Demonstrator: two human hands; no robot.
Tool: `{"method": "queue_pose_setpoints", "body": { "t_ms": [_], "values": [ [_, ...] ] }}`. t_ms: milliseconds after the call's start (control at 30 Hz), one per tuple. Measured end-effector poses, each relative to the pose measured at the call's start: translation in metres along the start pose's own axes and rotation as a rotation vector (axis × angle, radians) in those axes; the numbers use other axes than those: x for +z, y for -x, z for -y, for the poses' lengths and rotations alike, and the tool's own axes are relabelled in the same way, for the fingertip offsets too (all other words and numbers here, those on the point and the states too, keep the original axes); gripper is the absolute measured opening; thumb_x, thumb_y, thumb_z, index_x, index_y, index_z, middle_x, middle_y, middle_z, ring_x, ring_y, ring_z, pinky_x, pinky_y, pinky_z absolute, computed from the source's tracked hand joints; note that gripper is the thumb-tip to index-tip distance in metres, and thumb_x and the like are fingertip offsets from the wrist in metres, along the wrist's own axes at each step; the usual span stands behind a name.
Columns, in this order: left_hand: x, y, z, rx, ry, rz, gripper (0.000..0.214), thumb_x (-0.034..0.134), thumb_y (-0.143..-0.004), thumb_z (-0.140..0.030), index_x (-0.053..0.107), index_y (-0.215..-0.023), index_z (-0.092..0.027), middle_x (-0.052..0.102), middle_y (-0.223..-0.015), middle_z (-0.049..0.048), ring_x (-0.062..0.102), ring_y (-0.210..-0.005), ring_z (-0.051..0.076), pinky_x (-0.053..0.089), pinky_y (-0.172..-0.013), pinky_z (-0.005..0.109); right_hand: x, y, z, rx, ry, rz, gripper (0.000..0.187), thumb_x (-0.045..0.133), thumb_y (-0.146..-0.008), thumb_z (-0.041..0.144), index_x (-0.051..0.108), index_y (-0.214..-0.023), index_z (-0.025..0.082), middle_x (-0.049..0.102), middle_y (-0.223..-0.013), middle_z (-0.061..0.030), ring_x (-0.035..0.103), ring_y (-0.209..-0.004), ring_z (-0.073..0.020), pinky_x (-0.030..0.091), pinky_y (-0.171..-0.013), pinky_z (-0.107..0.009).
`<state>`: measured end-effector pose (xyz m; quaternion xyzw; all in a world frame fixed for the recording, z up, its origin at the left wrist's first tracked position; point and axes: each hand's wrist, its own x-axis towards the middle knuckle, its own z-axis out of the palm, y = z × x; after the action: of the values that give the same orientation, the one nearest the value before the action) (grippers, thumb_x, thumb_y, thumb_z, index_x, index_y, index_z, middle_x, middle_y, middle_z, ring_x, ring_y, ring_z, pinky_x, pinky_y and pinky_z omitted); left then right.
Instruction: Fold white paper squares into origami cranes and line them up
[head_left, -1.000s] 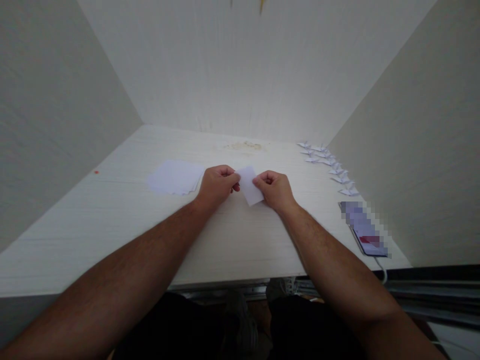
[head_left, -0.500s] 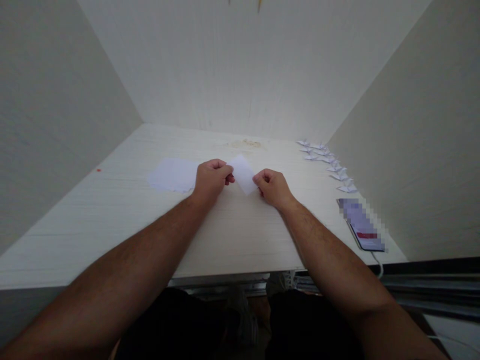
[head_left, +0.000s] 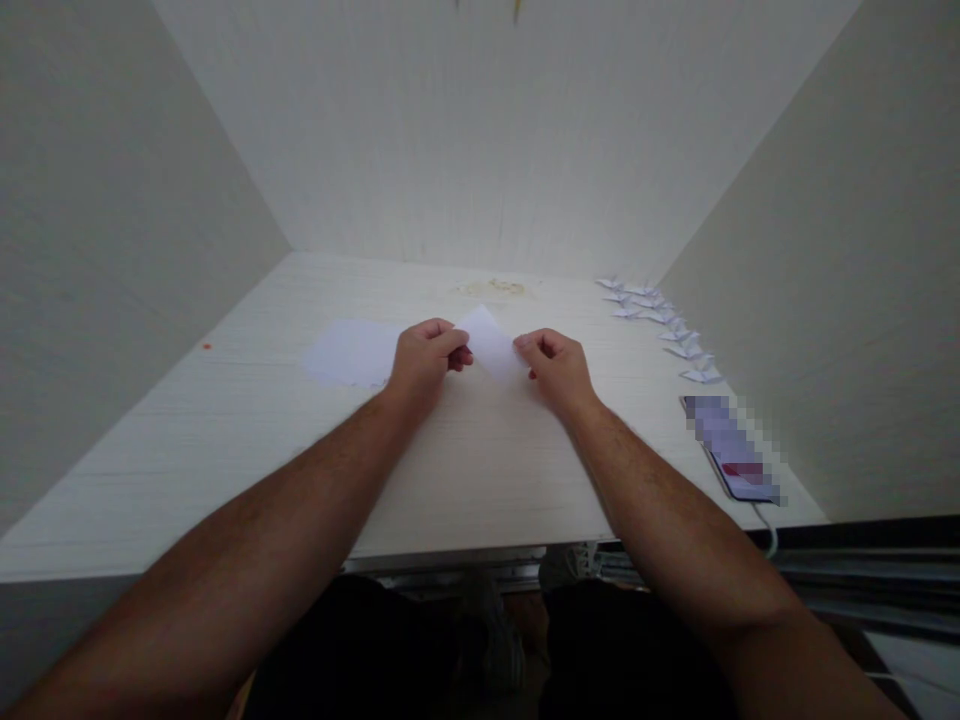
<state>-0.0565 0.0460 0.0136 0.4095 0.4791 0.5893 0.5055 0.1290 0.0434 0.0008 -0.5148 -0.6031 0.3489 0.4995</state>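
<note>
A small white sheet of paper [head_left: 489, 340] is held between my two hands over the middle of the table, one corner pointing away from me. My left hand [head_left: 429, 360] pinches its left corner between thumb and fingers. At the right corner, my right hand [head_left: 556, 368] is closed in a pinch on the paper. The near part of the sheet is blurred. To the left, a stack of white paper sheets [head_left: 345, 352] lies flat, partly hidden behind my left hand.
Several folded white paper cranes [head_left: 675, 335] stand in rows along the right wall. Nearer to me lies a phone [head_left: 720, 440] with a white cable [head_left: 771, 535] plugged in. Walls enclose the table [head_left: 480, 490] at the back and both sides.
My right hand has shifted a little to the right, along with its corner of the paper. The sheet's near part has become blurred. The whole view has moved slightly.
</note>
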Motion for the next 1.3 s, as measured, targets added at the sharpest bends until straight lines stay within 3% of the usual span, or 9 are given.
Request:
{"method": "queue_pose_setpoints", "body": {
  "t_ms": [233,367,633,800,967,1067,1200,1233,1300],
  "values": [
    [-0.001,0.002,0.002,0.007,-0.062,0.179,0.011,0.072,-0.064,-0.026,0.066,-0.064,-0.017,0.057,-0.055,-0.0009,0.048,-0.05,0.01,0.032,-0.047,0.023,0.0,0.005,0.007,0.018,-0.022,0.063,0.019,0.064,-0.07,0.034,0.058,-0.061,0.019,0.054,-0.057,0.0026,0.045,-0.054,-0.0103,0.034,-0.051,-0.025],
    [-0.004,0.003,-0.001,0.028,-0.211,0.291,0.026,0.081,-0.062,-0.035,0.074,-0.08,-0.018,0.067,-0.069,0.0008,0.053,-0.058,0.011,0.036,-0.053,0.024,-0.001,0.008,0.009,-0.007,0.059,0.218,0.017,0.062,-0.07,0.033,0.059,-0.061,0.019,0.051,-0.055,0.0035,0.042,-0.053,-0.0095,0.03,-0.05,-0.024],
    [-0.001,0.007,-0.008,0.156,-0.593,0.422,0.019,0.075,-0.066,-0.036,0.072,-0.065,-0.017,0.069,-0.065,0.0013,0.054,-0.059,0.012,0.04,-0.057,0.025,0.004,0.013,0.008,-0.123,0.179,0.326,0.017,0.059,-0.074,0.03,0.061,-0.062,0.018,0.049,-0.053,0.0045,0.04,-0.054,-0.0085,0.029,-0.053,-0.025],
    [0.002,0.008,-0.007,0.237,-0.694,0.338,0.014,0.07,-0.07,-0.03,0.07,-0.062,-0.019,0.062,-0.057,-0.0009,0.048,-0.054,0.012,0.034,-0.052,0.024,0.003,0.011,0.01,-0.146,0.211,0.303,0.018,0.058,-0.074,0.029,0.058,-0.06,0.019,0.047,-0.053,0.0051,0.038,-0.054,-0.0089,0.029,-0.053,-0.025],
    [0.003,0.007,-0.005,0.297,-0.757,0.155,0.023,0.081,-0.064,-0.034,0.065,-0.054,-0.02,0.053,-0.049,-0.003,0.041,-0.05,0.011,0.028,-0.049,0.025,0.003,0.01,0.012,-0.134,0.262,0.25,0.019,0.058,-0.074,0.029,0.054,-0.057,0.02,0.047,-0.052,0.0048,0.039,-0.055,-0.0095,0.03,-0.054,-0.025],
    [-0.002,0.003,-0.005,0.259,-0.71,0.077,0.027,0.084,-0.062,-0.034,0.064,-0.051,-0.02,0.054,-0.049,-0.0021,0.042,-0.05,0.011,0.028,-0.049,0.026,0.002,0.009,0.013,-0.124,0.267,0.244,0.018,0.057,-0.072,0.026,0.053,-0.056,0.02,0.047,-0.052,0.0047,0.04,-0.054,-0.0095,0.03,-0.054,-0.025],
    [-0.011,-0.006,-0.007,0.214,-0.504,-0.152,0.021,0.079,-0.067,-0.033,0.067,-0.057,-0.019,0.06,-0.056,0.0003,0.047,-0.054,0.012,0.033,-0.051,0.025,0.0,0.007,0.012,-0.111,0.218,0.219,0.016,0.056,-0.069,0.024,0.051,-0.054,0.02,0.045,-0.051,0.0048,0.039,-0.053,-0.0094,0.029,-0.052,-0.025],
    [-0.012,-0.007,-0.007,0.214,-0.416,-0.162,0.019,0.076,-0.071,-0.034,0.069,-0.062,-0.019,0.064,-0.062,0.0014,0.05,-0.057,0.012,0.035,-0.052,0.024,0.0,0.007,0.012,-0.103,0.203,0.215,0.016,0.056,-0.069,0.025,0.052,-0.055,0.02,0.045,-0.051,0.0048,0.039,-0.053,-0.0095,0.029,-0.052,-0.025],
    [-0.012,-0.006,-0.006,0.176,-0.242,0.033,0.022,0.069,-0.078,-0.04,0.074,-0.077,-0.019,0.072,-0.082,0.005,0.058,-0.066,0.014,0.042,-0.058,0.025,0.0,0.007,0.011,-0.082,0.182,0.218,0.015,0.057,-0.069,0.026,0.053,-0.056,0.02,0.046,-0.051,0.0048,0.04,-0.052,-0.0096,0.029,-0.052,-0.025]
  ]
}}
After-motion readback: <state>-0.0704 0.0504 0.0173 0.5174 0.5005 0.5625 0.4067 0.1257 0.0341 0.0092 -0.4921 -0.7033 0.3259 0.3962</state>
